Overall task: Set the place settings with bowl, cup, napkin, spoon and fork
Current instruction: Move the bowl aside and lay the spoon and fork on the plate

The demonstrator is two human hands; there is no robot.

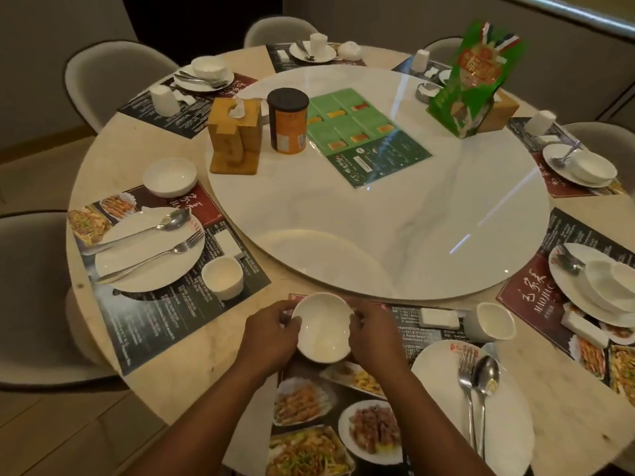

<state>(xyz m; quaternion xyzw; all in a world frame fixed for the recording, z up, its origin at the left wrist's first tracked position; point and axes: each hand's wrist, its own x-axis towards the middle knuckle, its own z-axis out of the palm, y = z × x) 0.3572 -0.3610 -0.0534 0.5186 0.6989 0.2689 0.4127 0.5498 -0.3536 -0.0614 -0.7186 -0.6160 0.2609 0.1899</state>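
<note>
We find the left hand (271,333) and right hand (372,334) gripping the bowl (323,326) by its rim; uneven release risks tipping it off the placemat (343,400).

Red placemat (525,300) to my right: "MAOJIA" printed in white beneath large white brush characters. Placemat before me (424,338): fine print, too small to read.

This is a restaurant dining room. A round beige stone table (113,156) carries a white marble turning disc (395,218) with a green laminated menu sheet (371,146). Dark printed paper placemats (147,324) with food photos, each with a white handleless cup (222,276), lie before grey padded chairs (34,297).
</note>
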